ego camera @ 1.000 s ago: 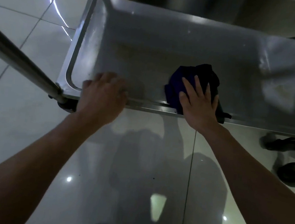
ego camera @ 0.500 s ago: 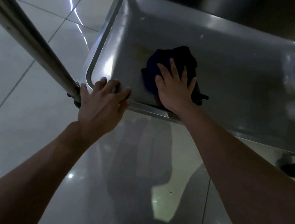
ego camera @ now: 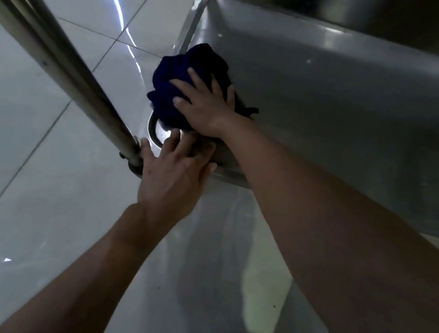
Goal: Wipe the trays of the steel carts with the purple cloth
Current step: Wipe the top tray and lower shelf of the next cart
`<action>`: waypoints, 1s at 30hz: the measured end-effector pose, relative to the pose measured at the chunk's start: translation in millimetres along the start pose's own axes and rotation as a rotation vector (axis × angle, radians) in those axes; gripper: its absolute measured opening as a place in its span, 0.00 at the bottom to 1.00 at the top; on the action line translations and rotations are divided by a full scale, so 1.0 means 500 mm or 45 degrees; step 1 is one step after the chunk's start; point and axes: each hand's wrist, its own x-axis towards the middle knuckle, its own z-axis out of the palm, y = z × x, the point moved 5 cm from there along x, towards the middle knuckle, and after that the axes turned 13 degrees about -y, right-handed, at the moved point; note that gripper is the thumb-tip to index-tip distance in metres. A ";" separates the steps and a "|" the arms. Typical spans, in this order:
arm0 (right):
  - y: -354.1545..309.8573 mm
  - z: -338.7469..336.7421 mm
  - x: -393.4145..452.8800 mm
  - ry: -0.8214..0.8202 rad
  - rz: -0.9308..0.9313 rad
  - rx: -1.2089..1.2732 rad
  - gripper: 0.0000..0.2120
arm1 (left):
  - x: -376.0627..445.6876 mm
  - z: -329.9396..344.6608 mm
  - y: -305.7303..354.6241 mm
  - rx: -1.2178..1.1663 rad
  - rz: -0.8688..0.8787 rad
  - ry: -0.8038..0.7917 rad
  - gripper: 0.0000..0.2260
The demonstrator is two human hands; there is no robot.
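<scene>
A crumpled dark purple cloth (ego camera: 184, 80) lies in the near left corner of the steel cart's low tray (ego camera: 329, 102). My right hand (ego camera: 206, 104) presses flat on the cloth with fingers spread and straight. Just below it, my left hand (ego camera: 176, 172) rests on the tray's near rim at the corner, fingers splayed over the edge, beside the foot of the cart's upright post. The cloth hides part of the tray's left rim.
A round steel post (ego camera: 51, 46) of the cart slants from the upper left down to the tray corner. Glossy pale floor tiles (ego camera: 31, 199) surround the cart. An upper steel shelf edge (ego camera: 340, 5) overhangs the tray's far side.
My right hand has slid the cloth leftward along the tray into its near left corner. My left hand has stayed on the rim at the corner. The camera has swung closer.
</scene>
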 end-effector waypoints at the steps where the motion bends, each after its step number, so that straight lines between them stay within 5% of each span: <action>1: 0.010 0.001 -0.009 0.024 0.000 0.008 0.24 | -0.001 0.000 0.001 -0.003 -0.009 -0.001 0.23; 14: 0.390 -0.034 -0.250 0.277 0.519 0.164 0.25 | 0.008 0.001 0.016 -0.047 -0.018 -0.046 0.19; 21: 0.458 -0.011 -0.355 0.054 0.457 0.045 0.27 | 0.022 -0.025 0.061 0.207 -0.051 -0.423 0.31; 24: 0.467 0.012 -0.389 0.041 0.420 0.025 0.27 | 0.023 -0.048 0.135 0.352 0.062 -0.444 0.26; 27: 0.462 0.042 -0.424 0.091 0.413 0.016 0.26 | 0.018 -0.058 0.268 0.104 0.243 -0.364 0.17; 30: 0.459 0.063 -0.461 0.165 0.391 0.027 0.24 | -0.003 -0.017 0.385 -0.011 0.264 -0.352 0.19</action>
